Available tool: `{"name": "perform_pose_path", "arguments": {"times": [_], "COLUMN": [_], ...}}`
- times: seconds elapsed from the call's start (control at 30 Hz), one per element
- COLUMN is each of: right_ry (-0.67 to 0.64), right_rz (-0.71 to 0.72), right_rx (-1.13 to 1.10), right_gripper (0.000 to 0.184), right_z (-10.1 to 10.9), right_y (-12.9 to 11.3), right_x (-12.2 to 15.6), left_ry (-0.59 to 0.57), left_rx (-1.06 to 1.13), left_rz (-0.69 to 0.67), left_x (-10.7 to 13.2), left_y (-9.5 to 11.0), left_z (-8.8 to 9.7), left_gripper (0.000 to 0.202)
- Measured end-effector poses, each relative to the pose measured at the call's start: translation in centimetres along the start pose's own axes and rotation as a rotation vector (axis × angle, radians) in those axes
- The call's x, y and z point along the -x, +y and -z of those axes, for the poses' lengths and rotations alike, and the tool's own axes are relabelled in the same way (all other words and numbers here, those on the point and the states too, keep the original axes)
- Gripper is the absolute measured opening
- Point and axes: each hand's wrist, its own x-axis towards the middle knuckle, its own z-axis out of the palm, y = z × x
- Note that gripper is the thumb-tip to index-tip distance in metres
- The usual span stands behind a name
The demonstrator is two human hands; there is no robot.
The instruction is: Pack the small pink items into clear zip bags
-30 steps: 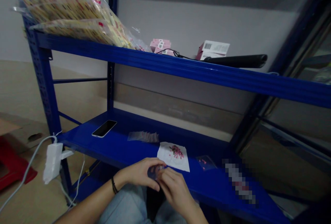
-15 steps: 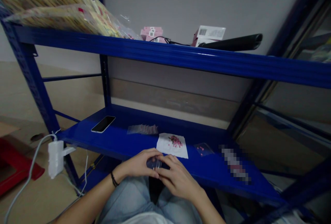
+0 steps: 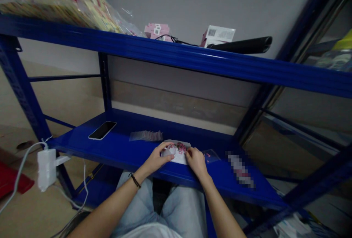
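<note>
Left hand (image 3: 156,160) and right hand (image 3: 195,162) sit half-curled on the paper sheet (image 3: 178,159) beside the pink pieces (image 3: 180,147), blue shelf (image 3: 118,150) below; any grip: can't tell from my feed.

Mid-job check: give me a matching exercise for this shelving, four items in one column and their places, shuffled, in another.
Items:
1. smartphone
2. left hand
3. black tube
4. white power adapter

Places:
A. on the upper blue shelf
B. at the left end of the lower blue shelf, with a white cable
C. on the white paper sheet
D. lying screen-up on the lower shelf

Pairs: 1-D, 2-C, 3-A, 4-B.
</note>
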Motion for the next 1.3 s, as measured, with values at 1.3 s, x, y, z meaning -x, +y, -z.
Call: {"name": "perform_pose_path", "arguments": {"times": [1.3], "right_ry": [-0.014], "right_rz": [0.134], "right_rx": [-0.097], "right_gripper": [0.028], "right_z": [-1.2], "right_y": [2.7], "right_x": [-1.4], "left_ry": [0.245], "left_rx": [0.019], "left_rz": [0.085], "left_x": [-1.3], "left_y": [-1.5], "left_z": [-4.5], "left_gripper": [0.038]}}
